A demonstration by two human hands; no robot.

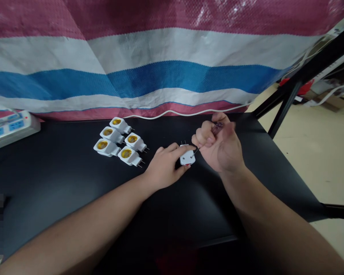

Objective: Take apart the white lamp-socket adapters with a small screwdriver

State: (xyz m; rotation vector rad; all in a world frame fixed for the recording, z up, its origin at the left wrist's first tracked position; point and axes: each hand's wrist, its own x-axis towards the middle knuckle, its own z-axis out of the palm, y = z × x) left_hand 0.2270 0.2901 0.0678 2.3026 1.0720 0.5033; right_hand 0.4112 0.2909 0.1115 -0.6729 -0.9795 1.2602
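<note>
My left hand point(164, 166) grips a white lamp-socket plug adapter point(187, 157) flat on the black table, its metal prongs pointing away from me. My right hand point(218, 147) is closed around a small screwdriver point(218, 128) with a dark purplish handle. The screwdriver's thin shaft point(196, 151) reaches down to the adapter's back face, and its tip meets the adapter near my left fingertips. Several matching adapters point(117, 142) with yellow-lined sockets lie grouped to the left of my left hand.
The black table point(189, 214) ends at a far edge against a pink, white and blue woven tarp point(172, 68). A white power strip point(14, 128) sits at the far left, and a white cable point(172, 113) runs along the back. Black metal framing point(304, 76) stands at the right.
</note>
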